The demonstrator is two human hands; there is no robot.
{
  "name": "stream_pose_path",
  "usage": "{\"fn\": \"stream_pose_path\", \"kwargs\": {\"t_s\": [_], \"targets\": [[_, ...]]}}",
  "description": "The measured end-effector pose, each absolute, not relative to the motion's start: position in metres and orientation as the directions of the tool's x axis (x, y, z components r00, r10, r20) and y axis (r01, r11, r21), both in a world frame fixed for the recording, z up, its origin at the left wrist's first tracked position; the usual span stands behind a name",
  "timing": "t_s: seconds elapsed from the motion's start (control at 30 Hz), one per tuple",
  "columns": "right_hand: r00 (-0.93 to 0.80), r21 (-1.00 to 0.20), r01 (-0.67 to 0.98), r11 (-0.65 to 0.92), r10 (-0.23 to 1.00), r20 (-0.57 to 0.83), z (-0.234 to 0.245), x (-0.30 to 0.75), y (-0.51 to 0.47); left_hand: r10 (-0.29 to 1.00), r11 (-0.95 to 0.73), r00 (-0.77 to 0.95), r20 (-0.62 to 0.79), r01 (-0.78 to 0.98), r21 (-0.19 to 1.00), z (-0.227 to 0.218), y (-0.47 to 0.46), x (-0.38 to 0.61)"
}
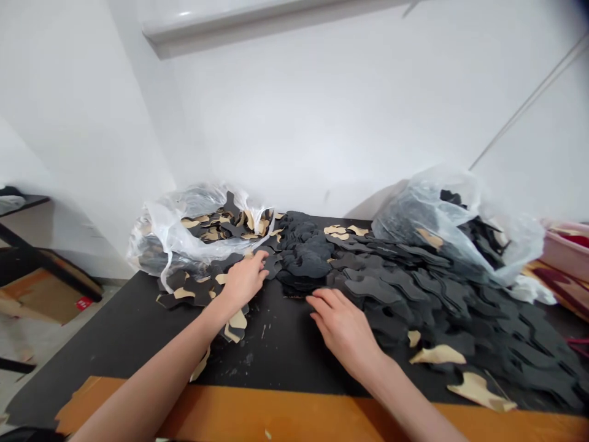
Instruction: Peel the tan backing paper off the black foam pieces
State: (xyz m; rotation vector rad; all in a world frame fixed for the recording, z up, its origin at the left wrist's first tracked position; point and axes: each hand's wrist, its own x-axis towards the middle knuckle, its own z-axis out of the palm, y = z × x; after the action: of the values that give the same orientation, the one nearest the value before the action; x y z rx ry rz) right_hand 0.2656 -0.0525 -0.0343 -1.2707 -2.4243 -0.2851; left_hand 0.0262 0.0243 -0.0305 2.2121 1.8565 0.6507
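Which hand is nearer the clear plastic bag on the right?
The right hand, at the edge of the black cut pieces, short of the plastic bag. The left hand is farther away.

The top of the work table (119, 331) is matt black with small pale specks, and its edge strip (257, 411) is orange-brown. On this table the cut pieces (414, 294) are soft black (almost without shine, I think), mixed with some tan pieces (437, 354). The plastic bag (442, 227) behind them is milky clear. Right of the table, a pink tub (565, 248) shows red inside.
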Motion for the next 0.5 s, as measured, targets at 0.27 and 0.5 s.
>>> {"fn": "stream_pose_path", "kwargs": {"t_s": [0.27, 0.5], "targets": [[-0.532, -0.050, 0.800, 0.598, 0.745, 0.403, -0.030, 0.228, 0.001, 0.984, -0.135, 0.021, 0.176, 0.729, 0.671, -0.014, 0.001, 0.000], [-0.468, -0.408, 0.690, 0.598, 0.799, 0.378, -0.014, 0.243, -0.016, 0.997, -0.072, 0.029, 0.066, 0.434, 0.898, 0.003, -0.029, 0.002]]}}
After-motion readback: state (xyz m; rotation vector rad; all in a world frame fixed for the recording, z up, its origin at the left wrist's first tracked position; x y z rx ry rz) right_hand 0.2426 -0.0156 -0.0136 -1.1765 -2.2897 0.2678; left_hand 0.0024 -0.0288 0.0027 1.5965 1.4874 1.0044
